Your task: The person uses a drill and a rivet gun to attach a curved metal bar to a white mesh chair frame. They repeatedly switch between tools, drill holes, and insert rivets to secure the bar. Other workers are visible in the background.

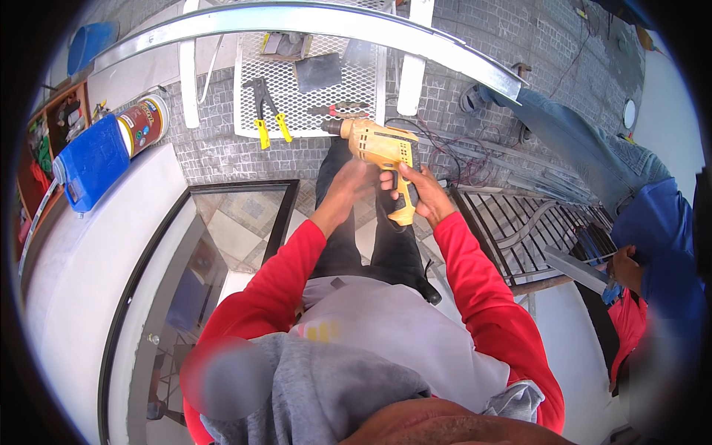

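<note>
A yellow corded power drill (382, 142) is held in front of me, its dark chuck toward the left. My right hand (430, 194) is wrapped around its handle, with the thumb on the near side and fingers curled near the trigger. My left hand (347, 191) is beside the drill's body, just left of the handle; its fingers are blurred, and whether they touch the drill is unclear. Past the chuck, pliers with red on them (348, 110) lie at the edge of a white mesh platform (248, 78). A black hand tool with yellow grips (262, 111) rests farther left.
A long metal profile (311, 21) spans the far side above white supports (410, 81). Left, a blue jug (95, 159) and a paint bucket (148, 122) stand on a white ledge. Right, a co-worker's hand (627, 268) is at a metal piece (575, 268) above black bars (512, 230); cables lie beyond.
</note>
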The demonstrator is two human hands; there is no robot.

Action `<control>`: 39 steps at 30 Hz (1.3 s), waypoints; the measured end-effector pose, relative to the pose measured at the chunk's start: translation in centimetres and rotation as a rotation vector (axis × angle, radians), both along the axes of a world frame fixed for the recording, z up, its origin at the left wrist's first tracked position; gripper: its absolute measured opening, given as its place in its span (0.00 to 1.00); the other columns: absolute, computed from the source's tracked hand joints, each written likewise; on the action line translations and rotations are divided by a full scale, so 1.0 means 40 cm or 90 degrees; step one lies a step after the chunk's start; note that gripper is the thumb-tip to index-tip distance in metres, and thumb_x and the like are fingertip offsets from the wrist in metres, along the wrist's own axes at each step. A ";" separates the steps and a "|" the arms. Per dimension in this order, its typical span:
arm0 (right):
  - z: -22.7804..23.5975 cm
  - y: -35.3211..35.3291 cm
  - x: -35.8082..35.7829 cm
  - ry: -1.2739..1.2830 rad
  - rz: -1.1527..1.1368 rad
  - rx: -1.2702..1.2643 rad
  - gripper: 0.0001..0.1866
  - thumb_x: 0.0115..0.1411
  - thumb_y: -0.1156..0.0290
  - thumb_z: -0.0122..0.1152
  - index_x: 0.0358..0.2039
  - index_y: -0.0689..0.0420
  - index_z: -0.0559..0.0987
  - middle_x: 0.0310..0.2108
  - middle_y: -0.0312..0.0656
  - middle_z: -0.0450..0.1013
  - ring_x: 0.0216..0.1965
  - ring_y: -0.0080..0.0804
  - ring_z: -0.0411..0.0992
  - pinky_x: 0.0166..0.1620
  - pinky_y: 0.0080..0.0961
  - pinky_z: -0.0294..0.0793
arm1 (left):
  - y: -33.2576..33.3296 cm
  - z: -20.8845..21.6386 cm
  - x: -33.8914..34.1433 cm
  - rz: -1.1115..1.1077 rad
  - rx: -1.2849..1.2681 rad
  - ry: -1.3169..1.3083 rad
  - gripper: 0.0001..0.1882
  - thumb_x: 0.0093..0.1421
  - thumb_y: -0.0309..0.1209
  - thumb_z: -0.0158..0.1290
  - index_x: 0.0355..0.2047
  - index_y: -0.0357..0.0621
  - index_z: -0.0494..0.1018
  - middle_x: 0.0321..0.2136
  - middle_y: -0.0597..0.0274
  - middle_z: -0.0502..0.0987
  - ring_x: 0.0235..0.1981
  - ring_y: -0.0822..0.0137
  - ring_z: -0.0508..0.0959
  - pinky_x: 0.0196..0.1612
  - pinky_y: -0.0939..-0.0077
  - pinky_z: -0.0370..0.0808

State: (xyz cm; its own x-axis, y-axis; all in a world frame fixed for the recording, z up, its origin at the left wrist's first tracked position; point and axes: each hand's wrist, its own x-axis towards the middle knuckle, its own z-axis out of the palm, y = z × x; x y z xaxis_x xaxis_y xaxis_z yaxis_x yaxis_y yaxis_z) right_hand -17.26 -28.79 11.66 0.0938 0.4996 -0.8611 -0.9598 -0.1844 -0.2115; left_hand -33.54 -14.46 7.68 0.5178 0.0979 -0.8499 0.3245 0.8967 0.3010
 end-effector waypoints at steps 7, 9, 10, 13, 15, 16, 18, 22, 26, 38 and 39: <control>-0.237 0.154 -0.064 -0.095 0.212 -0.074 0.31 0.66 0.56 0.68 0.62 0.62 0.71 0.49 0.47 0.79 0.46 0.35 0.80 0.43 0.31 0.83 | 0.108 -0.316 0.073 0.184 -0.060 0.161 0.38 0.61 0.59 0.62 0.62 0.48 0.67 0.56 0.54 0.74 0.61 0.55 0.72 0.62 0.49 0.69; -0.270 0.136 -0.073 -0.192 0.264 -0.129 0.34 0.65 0.56 0.69 0.65 0.60 0.69 0.51 0.47 0.78 0.50 0.34 0.78 0.47 0.32 0.81 | 0.143 -0.418 0.096 0.247 0.015 0.181 0.40 0.59 0.57 0.66 0.63 0.49 0.67 0.59 0.56 0.73 0.65 0.53 0.68 0.67 0.43 0.63; -0.278 0.106 -0.080 -0.228 0.283 -0.143 0.35 0.65 0.56 0.69 0.66 0.59 0.69 0.52 0.46 0.77 0.52 0.34 0.77 0.48 0.32 0.80 | 0.178 -0.471 0.106 0.261 0.026 0.187 0.37 0.58 0.51 0.68 0.62 0.51 0.67 0.56 0.58 0.75 0.61 0.53 0.72 0.63 0.42 0.67; -0.295 -0.036 -0.104 -0.297 0.363 -0.150 0.37 0.64 0.56 0.70 0.69 0.54 0.67 0.53 0.47 0.76 0.55 0.35 0.75 0.50 0.31 0.78 | 0.288 -0.610 0.144 0.287 0.046 0.209 0.35 0.58 0.42 0.71 0.61 0.52 0.68 0.53 0.60 0.77 0.57 0.53 0.76 0.60 0.40 0.71; -0.313 -0.142 -0.125 -0.336 0.443 -0.159 0.35 0.65 0.56 0.70 0.68 0.54 0.68 0.53 0.47 0.77 0.54 0.34 0.75 0.49 0.31 0.79 | 0.343 -0.676 0.172 0.293 0.088 0.196 0.33 0.58 0.38 0.71 0.61 0.51 0.68 0.52 0.59 0.77 0.55 0.53 0.78 0.59 0.39 0.72; -0.318 -0.192 -0.138 -0.337 0.481 -0.178 0.35 0.65 0.57 0.69 0.67 0.54 0.68 0.53 0.46 0.77 0.54 0.34 0.76 0.49 0.31 0.79 | 0.364 -0.700 0.184 0.287 0.092 0.202 0.33 0.59 0.36 0.70 0.61 0.51 0.68 0.52 0.59 0.78 0.53 0.53 0.79 0.58 0.38 0.73; -0.301 -0.292 -0.173 -0.267 0.466 -0.222 0.33 0.65 0.57 0.69 0.66 0.54 0.70 0.52 0.45 0.78 0.52 0.33 0.76 0.48 0.31 0.79 | 0.390 -0.730 0.203 0.275 0.106 0.202 0.34 0.58 0.35 0.71 0.61 0.50 0.67 0.53 0.61 0.77 0.54 0.54 0.79 0.59 0.38 0.73; -0.256 -0.395 -0.255 -0.106 0.408 -0.302 0.31 0.64 0.57 0.69 0.63 0.57 0.72 0.52 0.45 0.77 0.49 0.32 0.77 0.43 0.29 0.79 | 0.393 -0.760 0.207 0.230 0.187 0.172 0.32 0.60 0.38 0.70 0.61 0.49 0.67 0.53 0.57 0.77 0.55 0.52 0.78 0.57 0.44 0.76; -0.229 -0.399 -0.307 -0.064 0.379 -0.291 0.31 0.63 0.56 0.70 0.62 0.56 0.74 0.49 0.44 0.78 0.48 0.32 0.77 0.43 0.30 0.79 | 0.412 -0.793 0.187 0.156 0.205 0.219 0.27 0.64 0.36 0.66 0.58 0.42 0.69 0.49 0.54 0.79 0.48 0.54 0.83 0.52 0.59 0.81; -0.191 -0.351 -0.300 -0.031 0.323 -0.224 0.30 0.64 0.56 0.69 0.64 0.50 0.74 0.52 0.42 0.77 0.52 0.31 0.75 0.48 0.31 0.77 | 0.574 -0.226 0.402 -0.425 1.230 -0.010 0.29 0.59 0.42 0.68 0.58 0.47 0.76 0.51 0.54 0.77 0.49 0.58 0.79 0.49 0.60 0.77; -0.187 -0.353 -0.297 -0.032 0.320 -0.221 0.30 0.64 0.56 0.69 0.64 0.50 0.73 0.52 0.42 0.77 0.52 0.31 0.75 0.49 0.31 0.77 | 0.611 -0.191 0.479 -0.435 1.428 -0.105 0.31 0.58 0.44 0.68 0.59 0.48 0.75 0.52 0.52 0.77 0.49 0.54 0.79 0.50 0.55 0.76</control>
